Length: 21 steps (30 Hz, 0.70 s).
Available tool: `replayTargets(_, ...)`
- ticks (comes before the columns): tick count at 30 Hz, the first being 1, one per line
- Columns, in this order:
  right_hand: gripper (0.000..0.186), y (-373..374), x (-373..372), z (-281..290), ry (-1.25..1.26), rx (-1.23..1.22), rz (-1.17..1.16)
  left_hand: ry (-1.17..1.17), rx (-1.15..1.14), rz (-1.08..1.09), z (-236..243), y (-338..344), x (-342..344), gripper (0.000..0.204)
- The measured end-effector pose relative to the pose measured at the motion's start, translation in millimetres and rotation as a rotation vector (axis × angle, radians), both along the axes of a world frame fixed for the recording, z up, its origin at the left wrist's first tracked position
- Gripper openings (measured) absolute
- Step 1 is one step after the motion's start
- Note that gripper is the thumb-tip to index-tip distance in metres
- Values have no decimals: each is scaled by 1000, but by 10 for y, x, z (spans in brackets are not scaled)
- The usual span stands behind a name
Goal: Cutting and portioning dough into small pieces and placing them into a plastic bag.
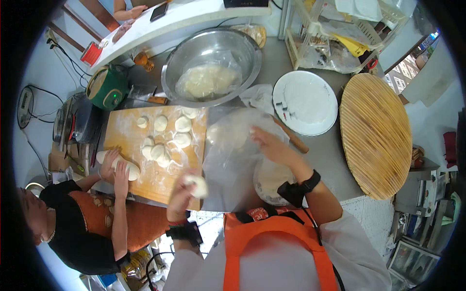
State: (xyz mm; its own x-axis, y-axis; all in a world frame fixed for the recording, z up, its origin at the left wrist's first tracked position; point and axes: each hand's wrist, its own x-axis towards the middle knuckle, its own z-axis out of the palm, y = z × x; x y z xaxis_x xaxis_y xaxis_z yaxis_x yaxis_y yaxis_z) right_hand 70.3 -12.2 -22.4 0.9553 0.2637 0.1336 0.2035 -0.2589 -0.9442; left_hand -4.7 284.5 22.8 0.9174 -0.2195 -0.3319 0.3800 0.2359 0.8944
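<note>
The left hand (181, 195) is closed around a dough ball (197, 186), holding it up near the board's (137, 180) lower right edge; the ball shows on the right side of the fingers. The right hand (273, 146) is open and loosely spread, with no dough in it, above the right part of a clear sheet (221, 162); whether it touches the sheet, I cannot tell. Below the right forearm is a bowl (266, 180) of pale powder.

More dough pieces (183, 124) sit on the floury board, some touching. At its left, a co-worker's hands (116, 167) press on a dough roll (131, 171).

The grey table (324, 154) carries a rolling pin (291, 135) just beside the sheet, a white plate (310, 104) and, farther right, a round slatted mat (376, 138). Behind the board stand a steel basin (251, 60) with plastic-covered dough (206, 82) and a green cooker (107, 87). A rack (296, 43) stands at the back right.
</note>
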Motion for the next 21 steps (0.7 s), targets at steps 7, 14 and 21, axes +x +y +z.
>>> replayTargets(7, 25, -146, 176, -486, 137, -713, 368, 92, 52, -287, -660, -1253, 408, 39)
replayTargets(14, 22, -449, 229, -344, 82, -979, 421, -552, 937, -441, -1153, -1637, 975, 54)
replayTargets(21, 24, -382, 57, -288, 256, -703, 400, -433, 1123, -538, -976, -1829, 697, 52)
